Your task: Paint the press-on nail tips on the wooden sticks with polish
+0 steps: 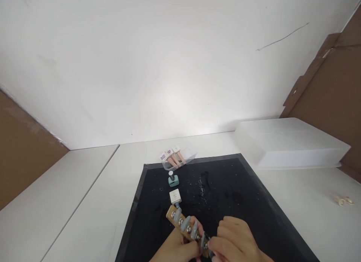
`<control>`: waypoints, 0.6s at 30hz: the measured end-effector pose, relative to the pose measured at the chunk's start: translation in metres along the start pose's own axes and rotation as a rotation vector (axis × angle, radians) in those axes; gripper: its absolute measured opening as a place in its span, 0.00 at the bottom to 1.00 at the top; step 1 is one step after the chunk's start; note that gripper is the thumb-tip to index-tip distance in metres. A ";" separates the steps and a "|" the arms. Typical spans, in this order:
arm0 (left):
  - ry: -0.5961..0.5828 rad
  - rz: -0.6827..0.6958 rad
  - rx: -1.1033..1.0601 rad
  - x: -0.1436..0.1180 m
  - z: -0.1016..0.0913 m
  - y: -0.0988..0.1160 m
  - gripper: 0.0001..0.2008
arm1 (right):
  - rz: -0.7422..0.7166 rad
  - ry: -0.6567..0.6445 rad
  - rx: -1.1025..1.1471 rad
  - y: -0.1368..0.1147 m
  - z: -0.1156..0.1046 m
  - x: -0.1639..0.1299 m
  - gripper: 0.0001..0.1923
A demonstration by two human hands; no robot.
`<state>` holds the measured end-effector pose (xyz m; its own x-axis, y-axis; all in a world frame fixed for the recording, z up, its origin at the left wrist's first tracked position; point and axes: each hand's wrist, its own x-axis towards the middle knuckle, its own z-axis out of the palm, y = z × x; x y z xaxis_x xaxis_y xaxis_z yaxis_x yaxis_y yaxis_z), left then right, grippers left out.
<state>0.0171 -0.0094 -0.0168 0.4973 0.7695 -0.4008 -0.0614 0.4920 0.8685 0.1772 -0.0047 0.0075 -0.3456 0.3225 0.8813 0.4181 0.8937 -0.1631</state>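
My left hand [179,244] is closed around a narrow wooden strip [170,211] that slants down to the right. Along it several grey-blue false nails [185,223] stand on round silver studs. My right hand [235,239] is at the strip's lower end, fingers pinched together near the last nails. A small dark piece shows by those fingertips; what they grip is mostly hidden. Just beyond the strip's upper end is a small bottle with a square white cap [175,196]. Behind it sits a teal block [173,181] with a grey, white-topped post.
Under the hands lies a black mat [225,186] with scuffs on a white table [93,201]. A clear tray [191,156] holds pink-handled items with white labelled heads. A white box [299,149] stands back right, small cream pieces [342,200] nearer. A white wall rises behind.
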 end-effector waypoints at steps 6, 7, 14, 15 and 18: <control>-0.035 -0.008 -0.003 -0.002 0.000 0.006 0.09 | -0.054 -0.024 0.034 0.001 0.008 -0.006 0.27; -0.035 -0.008 0.003 -0.003 0.000 0.007 0.09 | -0.038 -0.051 0.026 0.001 0.007 -0.006 0.27; -0.051 -0.016 0.035 -0.006 -0.001 0.006 0.09 | 0.042 -0.146 0.001 0.000 -0.002 0.001 0.22; -0.048 -0.016 0.034 -0.006 -0.001 0.006 0.09 | 0.052 -0.138 0.003 0.000 -0.003 0.002 0.22; -0.041 -0.006 0.032 -0.004 0.001 0.005 0.10 | 0.061 -0.083 0.035 -0.001 -0.006 0.003 0.24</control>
<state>0.0153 -0.0105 -0.0106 0.5328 0.7487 -0.3945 -0.0306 0.4830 0.8751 0.1805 -0.0067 0.0132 -0.3897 0.3998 0.8296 0.4112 0.8816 -0.2317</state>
